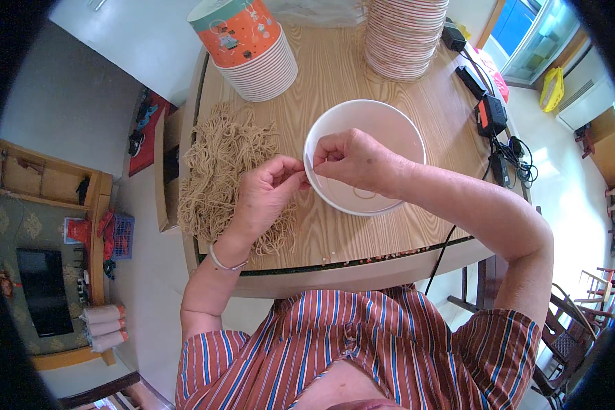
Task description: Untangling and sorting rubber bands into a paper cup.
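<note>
A white paper bucket [410,133] stands on the table with its wide mouth facing up. My right hand [359,160] reaches over its mouth, fingers pinched together against the inside of the left wall. Under that hand a thin beige cord [363,195] curves inside the bucket and appears to lead to the pinched fingertips. Just outside the same wall, my left hand [270,195] is closed, its thumb and forefinger meeting at the rim; what lies between them is hidden. A tangled pile of beige cords [219,171] spreads beside and partly beneath my left hand.
A tilted stack of orange and green patterned paper buckets [260,72] stands at the back left. Farther right rises a tall stack of white, red-edged pieces [403,41]. Black adapters and cables [490,116] line the right edge. Small bits [369,260] lie along the front edge.
</note>
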A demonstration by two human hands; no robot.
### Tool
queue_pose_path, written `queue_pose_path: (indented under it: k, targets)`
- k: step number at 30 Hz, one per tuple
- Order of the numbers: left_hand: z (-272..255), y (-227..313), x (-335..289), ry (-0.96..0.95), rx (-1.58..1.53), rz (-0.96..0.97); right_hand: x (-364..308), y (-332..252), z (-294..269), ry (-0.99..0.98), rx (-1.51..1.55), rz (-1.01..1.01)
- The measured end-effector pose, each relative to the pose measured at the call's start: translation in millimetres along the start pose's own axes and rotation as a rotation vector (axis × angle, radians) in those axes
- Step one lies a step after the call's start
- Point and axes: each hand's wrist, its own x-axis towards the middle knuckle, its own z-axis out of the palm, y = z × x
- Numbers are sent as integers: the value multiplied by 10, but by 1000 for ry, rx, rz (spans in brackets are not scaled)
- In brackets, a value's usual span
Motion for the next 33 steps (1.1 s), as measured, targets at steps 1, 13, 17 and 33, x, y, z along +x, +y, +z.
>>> queue_pose_path:
  k: [1, 13, 17, 33]
  targets:
    - [1, 3, 2, 2, 18, -8, 4, 4, 5, 6, -3, -12]
    - [21, -23, -5, 44, 93, 10, 55, 52, 51, 31, 20, -62]
    - [25, -25, 0, 52, 104, -5, 51, 50, 41, 24, 24, -79]
    - [-184, 127, -35, 150, 324, 525, -126, -89, -194, 80, -325, -185]
